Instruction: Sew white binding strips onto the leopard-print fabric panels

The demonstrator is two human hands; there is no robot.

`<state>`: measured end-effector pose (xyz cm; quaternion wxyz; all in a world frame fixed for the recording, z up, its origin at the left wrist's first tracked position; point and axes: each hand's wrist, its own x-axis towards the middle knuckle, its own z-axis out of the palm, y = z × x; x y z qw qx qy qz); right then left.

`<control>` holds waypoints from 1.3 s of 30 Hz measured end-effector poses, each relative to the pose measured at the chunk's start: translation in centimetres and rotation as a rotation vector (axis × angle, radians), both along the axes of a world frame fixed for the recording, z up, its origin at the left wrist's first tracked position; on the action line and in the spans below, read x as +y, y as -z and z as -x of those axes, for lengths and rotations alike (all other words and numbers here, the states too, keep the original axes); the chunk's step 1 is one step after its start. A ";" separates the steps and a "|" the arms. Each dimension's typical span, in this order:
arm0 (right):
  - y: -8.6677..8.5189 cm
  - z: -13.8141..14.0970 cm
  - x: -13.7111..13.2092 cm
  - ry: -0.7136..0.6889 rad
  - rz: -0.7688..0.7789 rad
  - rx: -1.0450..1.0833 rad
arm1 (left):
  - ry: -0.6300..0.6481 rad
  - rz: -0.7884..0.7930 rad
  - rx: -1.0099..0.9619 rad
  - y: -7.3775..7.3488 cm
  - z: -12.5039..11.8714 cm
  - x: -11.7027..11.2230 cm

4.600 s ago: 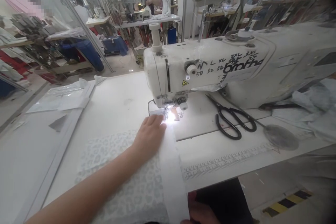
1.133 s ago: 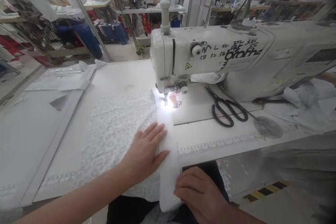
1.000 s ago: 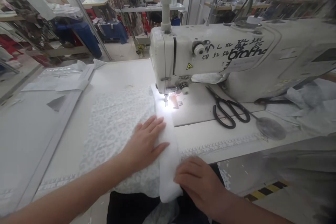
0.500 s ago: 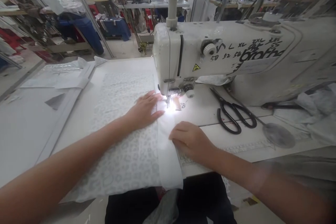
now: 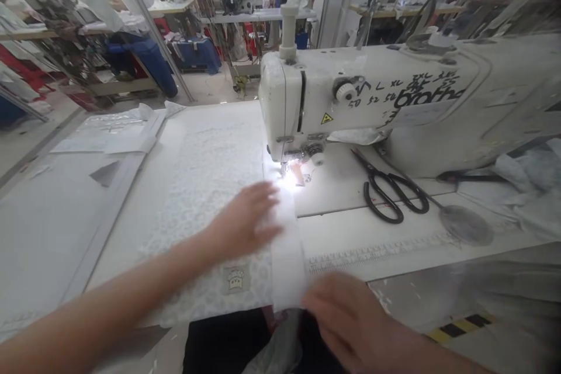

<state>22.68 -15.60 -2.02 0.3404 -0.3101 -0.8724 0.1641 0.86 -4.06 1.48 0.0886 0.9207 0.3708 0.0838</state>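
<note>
A pale fabric piece with a faint grey spotted print (image 5: 193, 198) lies on the machine table, a plain white band (image 5: 287, 257) along its right edge. The band runs up to the lit needle area of the white sewing machine (image 5: 346, 87). Over the fabric, just in front of the presser foot (image 5: 284, 168), is my left hand (image 5: 248, 219), blurred, with fingers and thumb apart. My right hand (image 5: 344, 310), also blurred, has its fingertips closed at the band's lower right corner by the table edge. A small square cartoon patch (image 5: 236, 279) shows near the fabric's lower edge.
Black-handled scissors (image 5: 388, 190) lie right of the needle, beside a round translucent disc on a rod (image 5: 465, 225). A ruler scale (image 5: 377, 254) runs along the table front. Crumpled pale cloth (image 5: 526, 181) lies far right. Other sewing stations stand behind.
Both hands have come back toward me, the right one down to the fabric's front corner. The cartoon patch now shows on the fabric. The view has tilted slightly upward.
</note>
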 end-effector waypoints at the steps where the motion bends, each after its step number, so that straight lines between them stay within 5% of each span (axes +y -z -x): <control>1: 0.9 -0.2 -1.8 -0.002 0.065 0.014 | 0.088 0.036 0.051 0.2 0.2 -2.6; 5: 4.6 0.6 -4.9 0.265 0.661 0.334 | 0.223 -0.093 0.190 1.8 0.8 -10.7; 9: 5.9 2.2 -4.1 0.180 1.035 0.686 | 0.194 -0.303 0.138 3.2 0.4 -12.8; 14: 4.3 2.6 -4.8 0.205 1.066 0.778 | 0.229 -0.361 0.014 3.5 -0.4 -12.7; 23: 3.1 1.8 -5.9 0.274 0.944 0.603 | 0.250 -0.285 -0.141 3.4 -1.1 -13.5; 39: 1.7 1.8 -6.1 0.253 1.132 0.717 | 0.357 -0.220 -0.255 3.1 -0.9 -13.1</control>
